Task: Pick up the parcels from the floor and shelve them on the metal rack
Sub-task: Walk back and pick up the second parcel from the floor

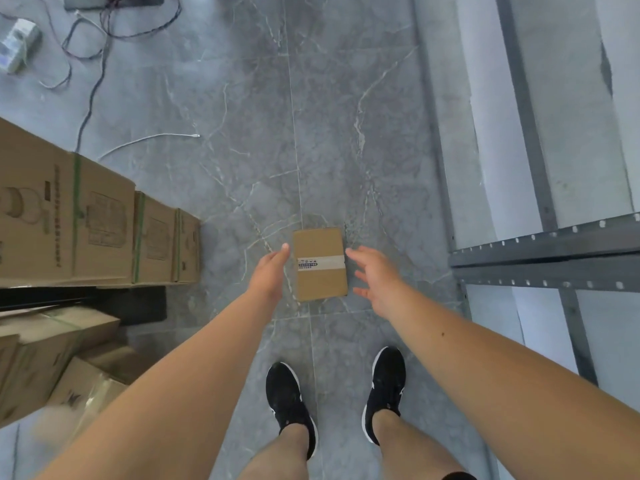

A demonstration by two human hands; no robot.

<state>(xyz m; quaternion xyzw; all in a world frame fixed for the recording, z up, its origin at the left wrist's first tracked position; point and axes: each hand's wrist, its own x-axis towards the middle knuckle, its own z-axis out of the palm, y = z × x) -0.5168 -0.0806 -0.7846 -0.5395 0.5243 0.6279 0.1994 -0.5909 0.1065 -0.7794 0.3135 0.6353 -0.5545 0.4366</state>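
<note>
A small brown cardboard parcel [319,264] with a white tape band and a label lies flat on the grey marble floor just ahead of my feet. My left hand [269,271] hangs at its left edge, fingers apart, holding nothing. My right hand [373,278] is spread open at its right edge, also holding nothing. I cannot tell whether either hand touches the parcel. The grey metal rack [540,251] stands on the right, its white shelf boards bare in view.
Large cardboard boxes [86,223] with green straps are stacked on the left, with more boxes [45,355] below them. Black and white cables [93,64] and a small device [17,43] lie at the far left. My black shoes [287,403] stand behind the parcel.
</note>
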